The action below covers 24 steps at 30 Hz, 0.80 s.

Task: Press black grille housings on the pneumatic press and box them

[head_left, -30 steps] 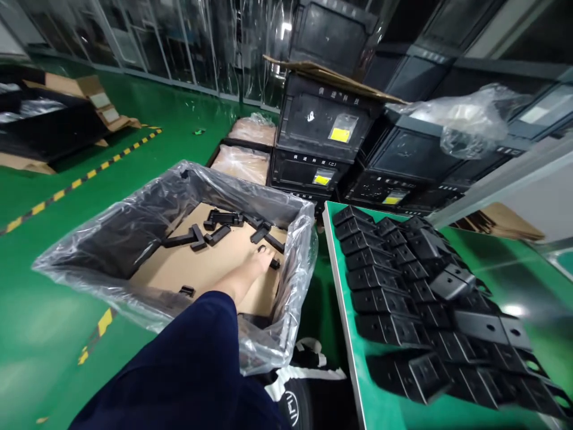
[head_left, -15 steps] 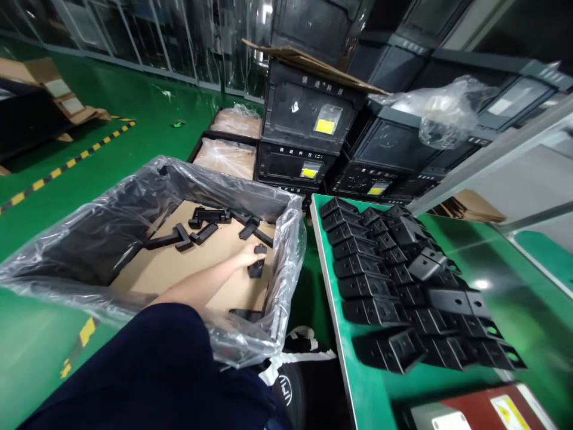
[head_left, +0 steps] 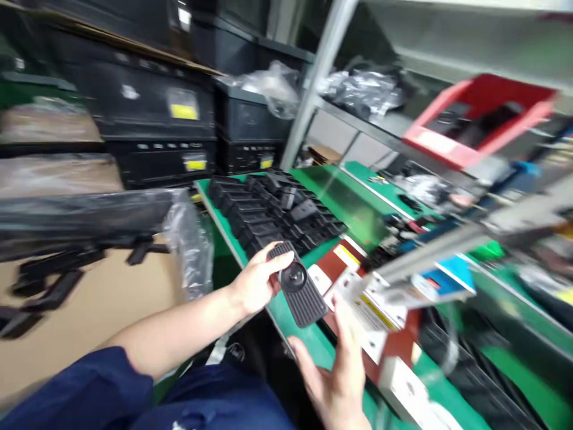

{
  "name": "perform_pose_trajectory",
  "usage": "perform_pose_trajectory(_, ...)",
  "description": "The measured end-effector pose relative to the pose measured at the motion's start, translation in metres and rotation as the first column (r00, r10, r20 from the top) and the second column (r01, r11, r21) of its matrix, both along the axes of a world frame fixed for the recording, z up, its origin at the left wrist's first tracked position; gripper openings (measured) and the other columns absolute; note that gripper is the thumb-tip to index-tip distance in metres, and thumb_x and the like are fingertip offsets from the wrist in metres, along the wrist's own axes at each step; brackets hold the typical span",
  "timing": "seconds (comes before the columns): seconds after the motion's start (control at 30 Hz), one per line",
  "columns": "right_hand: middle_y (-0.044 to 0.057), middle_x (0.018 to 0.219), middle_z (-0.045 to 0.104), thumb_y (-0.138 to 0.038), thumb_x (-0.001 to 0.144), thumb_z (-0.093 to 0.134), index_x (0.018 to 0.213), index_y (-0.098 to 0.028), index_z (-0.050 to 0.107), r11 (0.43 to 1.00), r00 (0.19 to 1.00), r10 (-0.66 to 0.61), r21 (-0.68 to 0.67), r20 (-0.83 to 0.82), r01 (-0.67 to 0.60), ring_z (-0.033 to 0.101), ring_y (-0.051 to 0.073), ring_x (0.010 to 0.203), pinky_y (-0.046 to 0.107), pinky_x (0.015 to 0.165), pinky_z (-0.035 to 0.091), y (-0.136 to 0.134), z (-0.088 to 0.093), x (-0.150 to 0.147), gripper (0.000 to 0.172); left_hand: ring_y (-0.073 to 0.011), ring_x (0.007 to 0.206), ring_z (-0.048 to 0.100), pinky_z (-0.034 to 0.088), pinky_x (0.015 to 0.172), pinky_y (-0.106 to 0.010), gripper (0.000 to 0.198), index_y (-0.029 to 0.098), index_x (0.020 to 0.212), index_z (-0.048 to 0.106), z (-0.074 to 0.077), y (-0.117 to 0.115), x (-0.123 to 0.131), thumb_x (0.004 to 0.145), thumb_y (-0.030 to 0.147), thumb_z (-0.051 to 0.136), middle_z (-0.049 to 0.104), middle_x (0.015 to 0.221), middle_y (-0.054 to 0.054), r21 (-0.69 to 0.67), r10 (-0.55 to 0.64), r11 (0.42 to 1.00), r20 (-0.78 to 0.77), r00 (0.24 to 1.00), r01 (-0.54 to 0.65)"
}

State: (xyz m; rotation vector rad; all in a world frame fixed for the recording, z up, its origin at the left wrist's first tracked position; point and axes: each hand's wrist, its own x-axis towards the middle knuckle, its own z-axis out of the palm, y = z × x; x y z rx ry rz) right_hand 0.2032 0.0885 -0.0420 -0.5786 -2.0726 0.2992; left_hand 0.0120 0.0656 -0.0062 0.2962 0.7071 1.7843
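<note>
My left hand [head_left: 257,280] is closed on a black ribbed plastic part [head_left: 299,292] with a round knob in its middle, held over the front edge of the green table [head_left: 353,203]. Just below and right of that part, my right hand [head_left: 333,373] is open, palm up with its fingers spread. A pile of black bracket parts [head_left: 273,212] lies on the table behind the hands. At the left stands the plastic-lined box [head_left: 89,209] with a cardboard floor and several black parts [head_left: 49,286] in it.
A red-brown fixture with white labels [head_left: 371,310] lies on the table right of my hands. A metal shelf post [head_left: 313,77] rises behind, with a red bin [head_left: 474,119] on the shelf. Stacked black crates [head_left: 152,119] stand at the back left.
My left hand has left the box with a black part and come over the table edge. The view has swung right. My right hand has come into view, open.
</note>
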Motion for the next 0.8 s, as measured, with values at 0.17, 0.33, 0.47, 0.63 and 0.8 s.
perform_pose_trajectory(0.17,0.007,0.115,0.066,-0.034,0.081,0.073,0.132,-0.032,0.051,0.916,0.941,-0.269,-0.356,-0.206,0.184,0.066,0.028,0.100,0.046,0.084,0.057,-0.010,-0.001,0.054,0.056,-0.0136,0.078,0.065,0.054,0.065,-0.022,0.050,0.021,0.115,0.054,0.005,0.024,0.073,0.074,0.037,0.078,0.064,0.096,-0.003,0.034,-0.409,0.903,-0.239,0.881,0.429)
perform_pose_trajectory(0.33,0.002,0.071,0.067,-0.052,0.093,0.054,0.129,-0.020,0.050,0.463,0.775,-0.343,-0.813,-0.531,-0.352,0.058,0.013,0.045,0.024,0.043,0.047,-0.012,0.017,0.078,0.048,-0.0171,0.072,0.067,0.054,0.061,-0.026,0.053,0.019,0.123,0.053,-0.007,0.035,0.083,0.084,0.052,0.063,0.067,0.095,-0.009,-0.057,-0.413,0.801,-0.773,0.481,0.596)
perform_pose_trajectory(0.47,0.004,0.055,0.062,-0.067,0.087,0.053,0.086,-0.012,0.068,0.154,0.750,-0.302,-0.807,-0.588,-0.570,0.047,0.008,0.030,0.017,0.032,0.036,-0.007,0.017,0.081,0.057,-0.0194,0.080,0.068,0.057,0.063,-0.027,0.065,0.023,0.134,0.046,-0.013,0.034,0.081,0.078,0.047,0.070,0.065,0.108,-0.010,-0.026,-0.274,0.884,-0.838,0.472,0.466)
perform_pose_trajectory(0.63,0.006,0.052,0.062,-0.081,0.082,0.045,0.062,-0.011,0.067,-0.150,0.750,-0.268,-0.743,-0.604,-0.652,0.050,0.007,0.031,0.013,0.029,0.034,0.006,0.002,0.085,0.076,-0.0154,0.053,0.064,0.054,0.048,-0.024,0.043,0.015,0.097,0.063,-0.018,0.030,0.083,0.083,0.056,0.061,0.064,0.072,-0.004,-0.178,-0.370,0.913,-0.743,0.558,0.368)
perform_pose_trajectory(0.8,0.006,0.054,0.066,-0.073,0.081,0.057,0.072,-0.012,0.068,-0.140,0.691,-0.340,-0.692,-0.638,-0.708,0.054,0.009,0.032,0.013,0.030,0.036,0.013,-0.005,0.089,0.062,-0.0131,0.048,0.062,0.047,0.042,-0.017,0.050,0.016,0.111,0.059,-0.022,0.029,0.092,0.082,0.057,0.063,0.062,0.061,-0.001,-0.260,-0.479,0.878,-0.499,0.722,0.403)
